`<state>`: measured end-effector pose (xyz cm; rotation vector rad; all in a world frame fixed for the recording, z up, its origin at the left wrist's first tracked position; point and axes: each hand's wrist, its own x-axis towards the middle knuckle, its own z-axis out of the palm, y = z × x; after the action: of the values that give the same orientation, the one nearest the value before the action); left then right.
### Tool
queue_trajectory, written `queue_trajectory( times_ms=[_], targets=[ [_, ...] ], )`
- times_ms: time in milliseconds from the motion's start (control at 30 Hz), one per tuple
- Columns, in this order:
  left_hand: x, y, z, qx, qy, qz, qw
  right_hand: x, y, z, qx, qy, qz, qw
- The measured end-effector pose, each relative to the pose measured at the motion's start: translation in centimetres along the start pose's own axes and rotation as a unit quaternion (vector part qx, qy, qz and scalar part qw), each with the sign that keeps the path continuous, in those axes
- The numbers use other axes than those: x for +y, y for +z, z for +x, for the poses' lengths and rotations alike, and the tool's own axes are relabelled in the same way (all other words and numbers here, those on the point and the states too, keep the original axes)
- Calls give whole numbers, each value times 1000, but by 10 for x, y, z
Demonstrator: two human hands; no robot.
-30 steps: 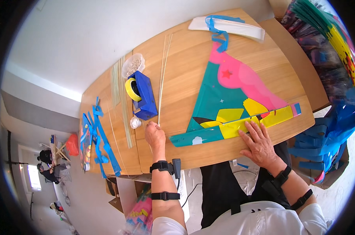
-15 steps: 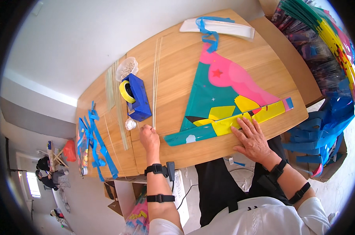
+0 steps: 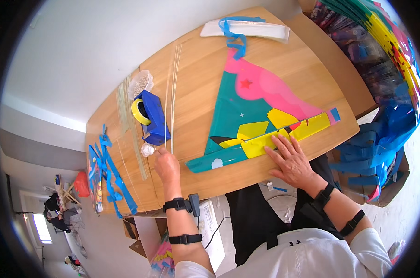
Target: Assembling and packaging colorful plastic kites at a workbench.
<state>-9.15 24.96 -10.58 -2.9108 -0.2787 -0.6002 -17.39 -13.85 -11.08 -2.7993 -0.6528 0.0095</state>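
Note:
A triangular kite [image 3: 247, 99] in green, pink and yellow film lies on the table, its near edge folded into a long strip. My right hand [image 3: 289, 161] rests on that yellow strip with fingers spread and flat. To the kite's left, my left hand [image 3: 167, 167] is closed in a pinch at the near end of a thin pale rod [image 3: 169, 102]. Another thin rod [image 3: 176, 92] lies close beside it, its near end just right of my fingers. A small white bundle [image 3: 147, 149] sits by my left fingertips.
Beyond my left hand stand a blue tape dispenser [image 3: 159, 123] and a clear bowl [image 3: 141, 83] of small pieces. More rods [image 3: 138, 139] and blue ribbons [image 3: 115, 173] lie left. White strips [image 3: 251, 31] lie at the back. Stacked film and boxes flank the table's right edge.
The near end of one rod has shifted left with my left fingers, so the two rods now spread apart there. My right hand stays flat on the strip. The view has swung slightly.

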Motion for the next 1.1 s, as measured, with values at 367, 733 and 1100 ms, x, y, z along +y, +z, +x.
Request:
queue_trajectory(
  times_ms=[367,733,1100],
  targets=[
    [39,-47,-46,-102,409,-115,899,4,2,-1,1,1,0,1000],
    [116,-53,-62,-55,317,-185,929,0,3,0,11,0,-4,1000],
    [137,-34,-54,-95,286,-206,931,7,5,-4,27,-1,26,999]
  ],
)
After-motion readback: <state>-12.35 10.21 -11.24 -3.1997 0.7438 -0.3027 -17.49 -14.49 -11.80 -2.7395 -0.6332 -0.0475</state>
